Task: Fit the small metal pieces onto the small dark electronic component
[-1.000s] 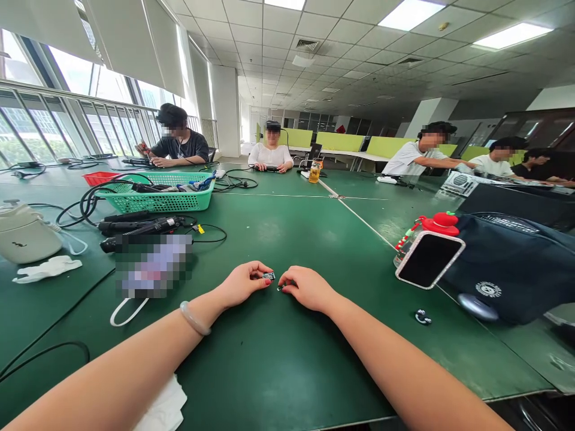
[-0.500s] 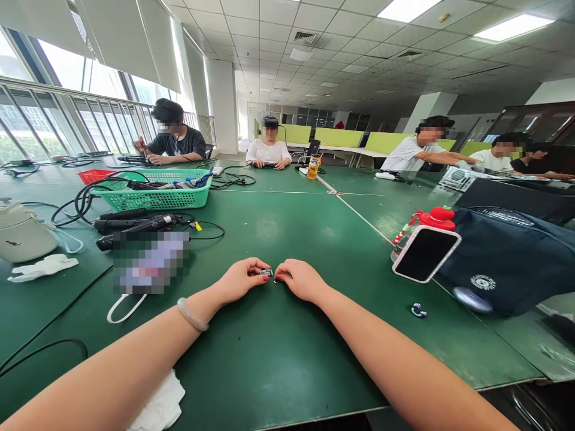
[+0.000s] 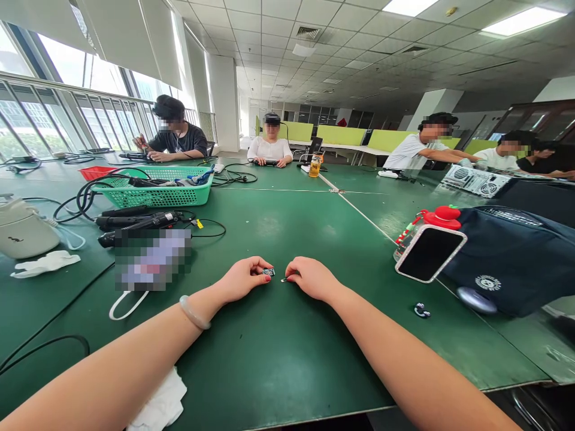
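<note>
My left hand (image 3: 247,278) pinches a small circuit board (image 3: 268,272) between thumb and fingertips, just above the green table (image 3: 278,359). Facing it, my right hand (image 3: 312,278) has its thumb and fingers pressed together on a tiny pale piece (image 3: 283,280), too small to name. A narrow gap separates the board from the right fingertips. Most of the board lies in view, but my left fingers cover its near end.
On the left lie a green basket (image 3: 157,194) of cables, black handheld devices (image 3: 139,224) and a white tissue (image 3: 162,401). To the right are a phone (image 3: 431,254) leaning on a red-lidded bottle (image 3: 442,216), an earphone (image 3: 421,310) and a dark bag (image 3: 507,257). Several people sit around the table.
My hands came closer together half a second ago, and now the right hand has drawn back slightly to the right. Both still pinch their small pieces.
</note>
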`<control>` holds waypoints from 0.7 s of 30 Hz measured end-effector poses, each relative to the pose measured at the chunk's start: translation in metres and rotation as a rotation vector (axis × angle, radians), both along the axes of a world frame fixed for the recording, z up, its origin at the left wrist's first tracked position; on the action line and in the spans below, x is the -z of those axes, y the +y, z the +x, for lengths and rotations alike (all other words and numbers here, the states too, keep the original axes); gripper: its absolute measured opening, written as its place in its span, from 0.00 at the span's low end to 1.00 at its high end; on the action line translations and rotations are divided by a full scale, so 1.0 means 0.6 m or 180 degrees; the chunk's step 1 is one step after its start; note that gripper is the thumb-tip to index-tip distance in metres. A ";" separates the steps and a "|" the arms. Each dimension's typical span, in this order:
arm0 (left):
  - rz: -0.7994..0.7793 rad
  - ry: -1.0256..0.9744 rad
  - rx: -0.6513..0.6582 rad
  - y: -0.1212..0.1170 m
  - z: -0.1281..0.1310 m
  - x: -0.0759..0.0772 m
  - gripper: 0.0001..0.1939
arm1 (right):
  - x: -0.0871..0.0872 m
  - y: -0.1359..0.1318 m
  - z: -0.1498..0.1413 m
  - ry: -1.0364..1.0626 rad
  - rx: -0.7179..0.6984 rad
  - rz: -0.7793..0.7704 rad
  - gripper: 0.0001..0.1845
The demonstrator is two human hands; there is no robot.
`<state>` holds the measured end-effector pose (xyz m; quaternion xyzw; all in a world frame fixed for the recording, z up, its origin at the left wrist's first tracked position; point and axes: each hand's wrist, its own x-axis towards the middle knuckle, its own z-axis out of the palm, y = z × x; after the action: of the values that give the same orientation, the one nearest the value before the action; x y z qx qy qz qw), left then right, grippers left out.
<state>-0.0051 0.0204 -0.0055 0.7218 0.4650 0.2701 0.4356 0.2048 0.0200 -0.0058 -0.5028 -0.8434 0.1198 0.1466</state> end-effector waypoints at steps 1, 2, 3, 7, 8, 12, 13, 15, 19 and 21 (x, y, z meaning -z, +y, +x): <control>0.0018 0.0003 0.0009 0.000 0.000 0.001 0.18 | 0.001 -0.001 -0.003 -0.0053 -0.0013 0.0038 0.06; 0.0035 0.0005 0.0013 0.001 -0.001 0.002 0.18 | 0.002 -0.001 -0.005 -0.0113 -0.0010 0.0079 0.06; 0.0048 0.0007 0.0012 0.002 -0.001 0.004 0.17 | 0.003 -0.002 -0.007 -0.0179 0.0011 0.0124 0.07; 0.0041 -0.0012 0.0009 0.004 -0.001 0.008 0.17 | 0.002 -0.003 -0.011 -0.0306 0.0249 0.0325 0.07; 0.0025 -0.0018 0.0009 0.003 0.000 0.008 0.17 | 0.000 -0.004 -0.013 -0.0244 0.0331 0.0404 0.08; -0.0029 -0.0009 0.0025 0.000 0.002 0.006 0.16 | -0.006 -0.015 -0.026 0.0131 0.0345 0.0728 0.09; -0.0024 -0.0002 0.0038 0.000 0.002 0.005 0.16 | -0.006 -0.018 -0.031 0.0157 0.0285 0.0750 0.08; -0.0009 0.0010 0.0064 -0.001 0.003 0.005 0.16 | -0.004 -0.023 -0.041 0.0111 0.0142 0.0777 0.08; 0.0033 0.0029 0.0091 -0.001 0.002 0.005 0.15 | 0.000 -0.025 -0.053 -0.0025 0.0027 0.0828 0.09; 0.0047 0.0027 0.0086 -0.001 0.003 0.005 0.15 | 0.000 -0.025 -0.053 -0.0067 0.0018 0.0828 0.09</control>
<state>-0.0035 0.0196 -0.0083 0.7323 0.4551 0.2646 0.4319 0.1727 0.0049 -0.0058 -0.4832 -0.8519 0.0037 0.2020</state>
